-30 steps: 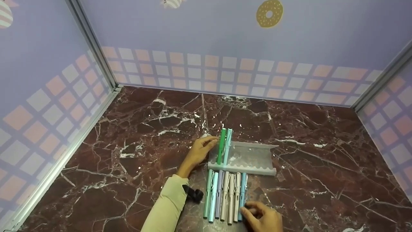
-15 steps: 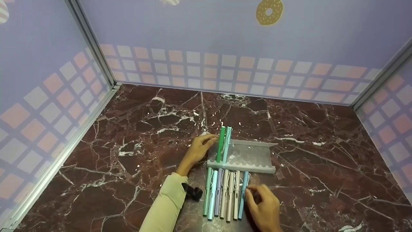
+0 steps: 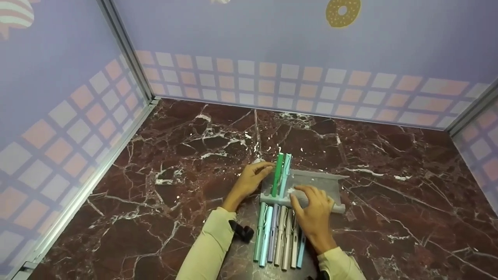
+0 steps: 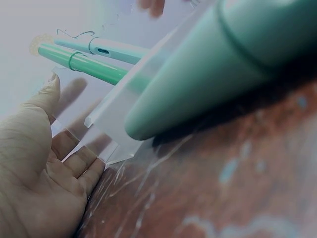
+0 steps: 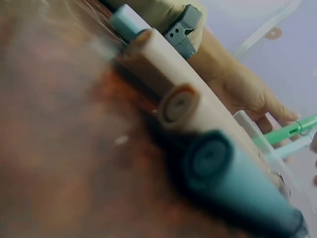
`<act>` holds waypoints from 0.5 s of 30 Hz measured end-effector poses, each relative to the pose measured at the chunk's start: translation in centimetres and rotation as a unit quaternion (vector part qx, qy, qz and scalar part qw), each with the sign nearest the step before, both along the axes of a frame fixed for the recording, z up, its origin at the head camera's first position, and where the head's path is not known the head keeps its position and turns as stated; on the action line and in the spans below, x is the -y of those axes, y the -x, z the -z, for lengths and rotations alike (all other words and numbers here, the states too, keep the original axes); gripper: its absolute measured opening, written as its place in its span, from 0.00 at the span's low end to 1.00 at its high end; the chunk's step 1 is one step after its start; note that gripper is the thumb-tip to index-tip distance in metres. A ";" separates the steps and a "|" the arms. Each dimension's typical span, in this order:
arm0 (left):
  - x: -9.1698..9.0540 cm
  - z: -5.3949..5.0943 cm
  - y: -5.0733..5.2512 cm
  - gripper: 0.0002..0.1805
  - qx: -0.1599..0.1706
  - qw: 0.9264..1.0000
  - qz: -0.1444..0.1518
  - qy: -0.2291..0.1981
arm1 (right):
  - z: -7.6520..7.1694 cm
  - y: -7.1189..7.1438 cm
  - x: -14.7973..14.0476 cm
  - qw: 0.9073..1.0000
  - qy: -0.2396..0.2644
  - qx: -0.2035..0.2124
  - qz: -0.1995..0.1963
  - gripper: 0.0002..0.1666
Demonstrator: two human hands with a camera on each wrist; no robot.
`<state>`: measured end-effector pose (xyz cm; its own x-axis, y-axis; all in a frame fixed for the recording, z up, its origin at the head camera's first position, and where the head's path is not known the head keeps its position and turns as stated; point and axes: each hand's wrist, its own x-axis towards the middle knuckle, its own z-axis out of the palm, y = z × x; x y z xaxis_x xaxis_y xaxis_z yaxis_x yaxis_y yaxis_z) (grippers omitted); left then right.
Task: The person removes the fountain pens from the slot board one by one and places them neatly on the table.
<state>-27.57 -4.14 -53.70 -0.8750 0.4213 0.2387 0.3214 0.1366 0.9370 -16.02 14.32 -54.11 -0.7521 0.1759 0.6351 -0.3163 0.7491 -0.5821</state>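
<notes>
My left hand holds the left end of a clear plastic pen stand, its fingers showing through the plastic in the left wrist view. A green pen and a light blue pen lie side by side in the stand's leftmost slots. Over the stand's front edge hovers my right hand, thumb and fingers spread with nothing visible between them. Several capped pens lie in a row before the stand, including a dark green pen and, at the right end, a blue pen partly covered by the right hand.
Dark red marble tabletop surrounds the stand, with small white specks behind it. Patterned panels enclose the back and sides. Black wrist mounts sit close to the pens.
My right hand has left the blue pen at the row's right end and moved forward over the stand. That pen had been shifted slightly right. The left hand stays at the stand.
</notes>
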 end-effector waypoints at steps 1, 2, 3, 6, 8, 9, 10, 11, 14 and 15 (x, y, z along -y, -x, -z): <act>0.0 -0.1 0.0 0.17 -0.001 1.000 0.001 -0.001 | -0.2 0.3 0.2 1.000 -0.003 0.014 -0.001 0.13; -0.1 -0.1 0.0 0.17 -0.002 1.000 0.002 -0.003 | -0.4 0.5 0.4 1.000 -0.003 0.030 -0.003 0.14; -0.1 0.0 0.1 0.17 -0.004 1.000 0.004 -0.006 | -0.6 0.8 0.6 0.999 -0.004 0.045 -0.004 0.15; -0.2 -0.1 0.0 0.16 -0.005 1.000 0.004 -0.008 | -1.0 1.4 1.1 0.996 -0.003 0.091 -0.011 0.19; -0.1 0.0 0.0 0.16 -0.003 1.000 -0.001 -0.003 | -1.0 1.7 1.5 0.993 -0.005 0.119 -0.019 0.20; -0.1 -0.1 0.0 0.15 -0.001 1.000 -0.004 0.000 | -1.0 1.8 1.7 0.991 -0.006 0.129 -0.023 0.20; -0.2 -0.1 -0.1 0.15 0.002 1.000 -0.006 0.005 | -1.0 1.8 1.8 0.990 -0.006 0.136 -0.025 0.19; -0.2 -0.1 -0.1 0.15 0.004 1.000 -0.008 0.007 | -0.9 1.8 1.9 0.990 -0.006 0.140 -0.026 0.18; -0.2 0.0 -0.1 0.15 0.005 1.000 -0.010 0.005 | -0.9 1.9 2.1 0.990 -0.004 0.139 -0.030 0.15; -0.2 0.0 -0.1 0.15 0.005 1.000 -0.010 0.004 | -0.9 1.8 2.1 0.990 -0.001 0.136 -0.031 0.16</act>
